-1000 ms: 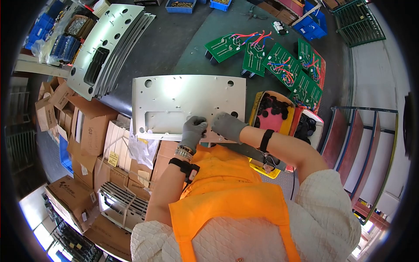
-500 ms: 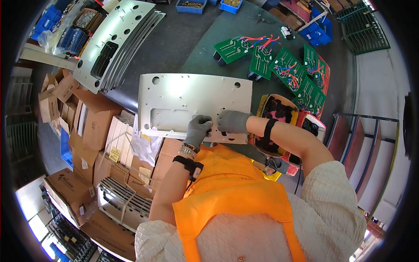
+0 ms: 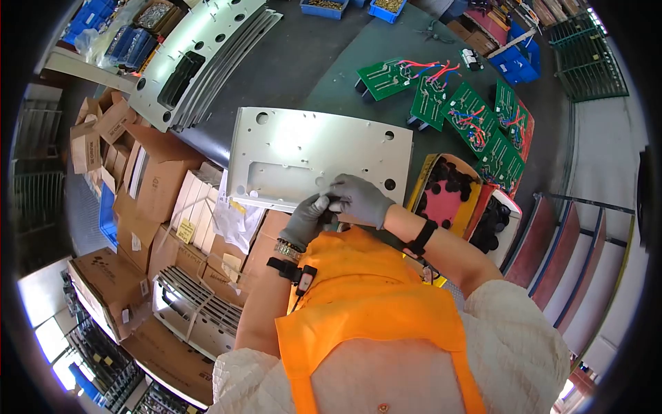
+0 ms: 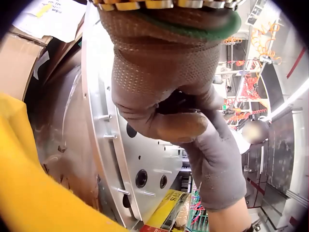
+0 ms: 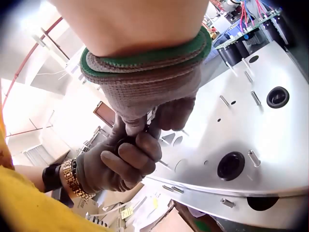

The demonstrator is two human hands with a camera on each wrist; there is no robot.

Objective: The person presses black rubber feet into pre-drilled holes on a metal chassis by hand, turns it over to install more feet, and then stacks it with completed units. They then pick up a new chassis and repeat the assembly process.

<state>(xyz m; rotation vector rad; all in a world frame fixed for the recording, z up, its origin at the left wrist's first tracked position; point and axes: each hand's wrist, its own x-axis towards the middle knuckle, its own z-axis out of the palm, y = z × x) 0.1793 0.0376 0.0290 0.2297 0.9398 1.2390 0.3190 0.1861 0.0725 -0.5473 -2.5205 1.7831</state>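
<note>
1. An orange vest (image 3: 365, 303) covers the person's chest, with both forearms bent in front of it.
2. The gloved left hand (image 3: 308, 219) is curled into a loose fist at the near edge of the panel and grips a small black part (image 5: 126, 141) in its fingers.
3. The gloved right hand (image 3: 360, 199) touches the left from above. Its thumb and fingertips are closed in a pinch on the same part.
4. The part is held between the two hands, just above the near edge of the metal panel (image 3: 296, 152), which lies flat on the bench.
5. The panel carries studs and round holes, and a black grommet (image 5: 230, 166) sits in one hole near the hands.
6. Just to the right of the panel is a yellow-rimmed box (image 3: 420, 181) of black round pieces.
7. Beyond the box, green circuit boards (image 3: 460, 114) with red and blue wires lie in a row.
8. Far left, a stack of similar panels (image 3: 196, 58) rests on the bench, with cardboard boxes (image 3: 152, 190) below its edge.
</note>
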